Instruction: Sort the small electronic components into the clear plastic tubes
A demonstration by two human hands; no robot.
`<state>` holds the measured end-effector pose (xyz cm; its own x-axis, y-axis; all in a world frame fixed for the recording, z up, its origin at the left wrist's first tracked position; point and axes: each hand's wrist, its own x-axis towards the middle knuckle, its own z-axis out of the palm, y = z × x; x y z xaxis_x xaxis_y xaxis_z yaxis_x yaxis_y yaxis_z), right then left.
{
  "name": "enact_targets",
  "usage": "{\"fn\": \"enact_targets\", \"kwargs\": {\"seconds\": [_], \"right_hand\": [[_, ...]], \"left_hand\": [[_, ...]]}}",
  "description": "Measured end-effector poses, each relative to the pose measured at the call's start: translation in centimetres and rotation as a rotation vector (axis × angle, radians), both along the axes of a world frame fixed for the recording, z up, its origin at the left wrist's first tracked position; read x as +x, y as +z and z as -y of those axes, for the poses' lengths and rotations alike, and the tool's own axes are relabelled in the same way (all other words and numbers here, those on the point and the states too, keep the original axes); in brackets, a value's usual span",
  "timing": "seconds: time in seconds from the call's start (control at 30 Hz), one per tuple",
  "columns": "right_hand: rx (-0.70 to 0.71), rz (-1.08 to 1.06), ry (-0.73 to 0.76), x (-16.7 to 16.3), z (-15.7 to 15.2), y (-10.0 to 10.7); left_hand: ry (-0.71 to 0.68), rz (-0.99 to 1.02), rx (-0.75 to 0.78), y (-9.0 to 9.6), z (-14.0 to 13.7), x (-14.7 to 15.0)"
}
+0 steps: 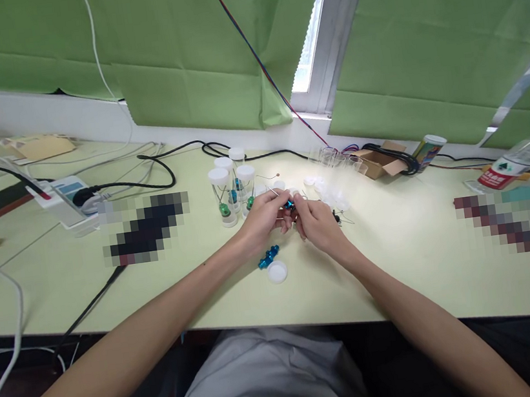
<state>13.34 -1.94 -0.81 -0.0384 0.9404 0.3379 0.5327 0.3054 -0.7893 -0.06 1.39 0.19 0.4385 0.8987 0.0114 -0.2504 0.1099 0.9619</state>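
Observation:
Both my hands meet over the table, fingers closed around a small shiny blue piece (289, 204). My left hand (267, 214) pinches it from the left, and a thin wire or rod sticks out above these fingers. From the other side my right hand (317, 221) grips the same piece; its fingertips hide most of it. Just below lie more shiny blue pieces (269, 257) in a row, beside a round white lid (277, 272). Left of my hands stand several clear tubes (223, 199) with white caps, holding green or blue pieces on wires.
Clear plastic cups and white lids (335, 194) lie behind my right hand. Farther right are an open cardboard box (382, 160), a canister (429, 151) and a bottle with a red cap (509, 163). A power strip (67, 198) and cables lie left. Another person's arm shows at right.

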Motion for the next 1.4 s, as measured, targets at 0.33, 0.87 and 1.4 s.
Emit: {"fn": "enact_targets", "kwargs": {"seconds": [0.33,0.87,1.4], "right_hand": [[0.043,0.019,0.071,-0.03,0.2,-0.06],[0.037,0.022,-0.028,-0.03,0.14,0.04],[0.077,-0.109,-0.084,-0.05,0.3,-0.16]], "left_hand": [[0.017,0.022,0.006,0.37,0.02,-0.26],[-0.05,0.028,-0.019,-0.29,-0.44,-0.35],[-0.042,0.042,0.01,0.26,0.06,-0.21]]}}
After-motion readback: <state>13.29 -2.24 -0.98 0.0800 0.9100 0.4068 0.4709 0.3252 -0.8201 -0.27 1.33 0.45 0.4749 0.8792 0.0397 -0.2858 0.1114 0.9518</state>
